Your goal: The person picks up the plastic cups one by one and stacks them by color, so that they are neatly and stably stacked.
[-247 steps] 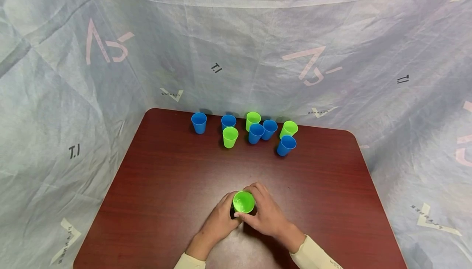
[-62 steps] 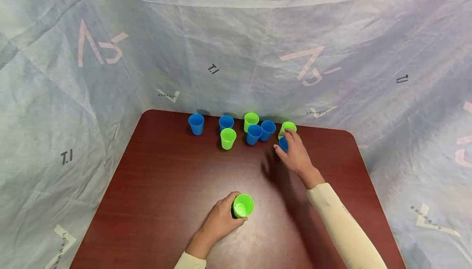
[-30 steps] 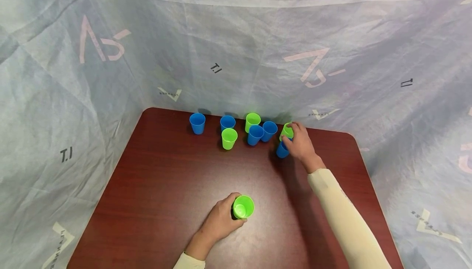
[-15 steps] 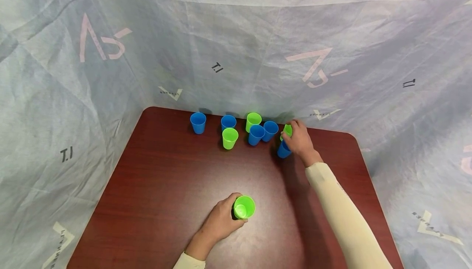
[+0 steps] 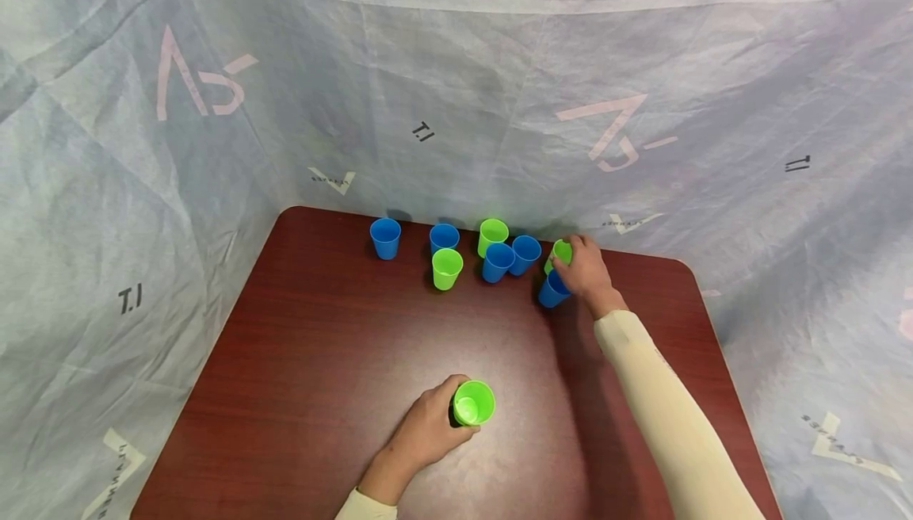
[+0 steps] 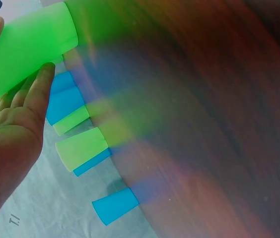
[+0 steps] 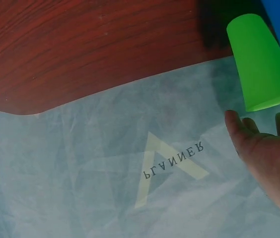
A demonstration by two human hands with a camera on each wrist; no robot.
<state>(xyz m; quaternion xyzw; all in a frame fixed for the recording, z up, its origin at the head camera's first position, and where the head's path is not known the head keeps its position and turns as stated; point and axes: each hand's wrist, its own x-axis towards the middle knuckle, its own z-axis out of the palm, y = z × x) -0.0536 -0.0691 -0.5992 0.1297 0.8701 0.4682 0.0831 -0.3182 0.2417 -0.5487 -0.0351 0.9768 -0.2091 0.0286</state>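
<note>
Wood-grained, dark red tabletop [image 5: 321, 346] with rounded corners, backed by creased grey cloth [image 5: 456, 52]. Toward near side, mouth up: green cup [image 5: 474, 403], between thumb and fingers of left hand [image 5: 424, 429], firmly gripped around left part of wall. At right end of far group: second green cup [image 5: 560, 252], within span of right hand [image 5: 586, 270], thumb before rim, fingers beyond; fingers parted, not clenched (in right wrist view, slight gap between fingertips and rim; thumb contact not clear). Just in front, partly under hand: blue cup [image 5: 552, 292]. Leftward, well apart from left hand: two more green cups [image 5: 447, 269] and four more blue cups [image 5: 386, 238], all upright. Smooth, thin-walled, tapering to narrower bases, plastic-looking. Outermost: cream sleeves [image 5: 663, 401], faintly wrinkled; cloth printed with pink and black marks.
</note>
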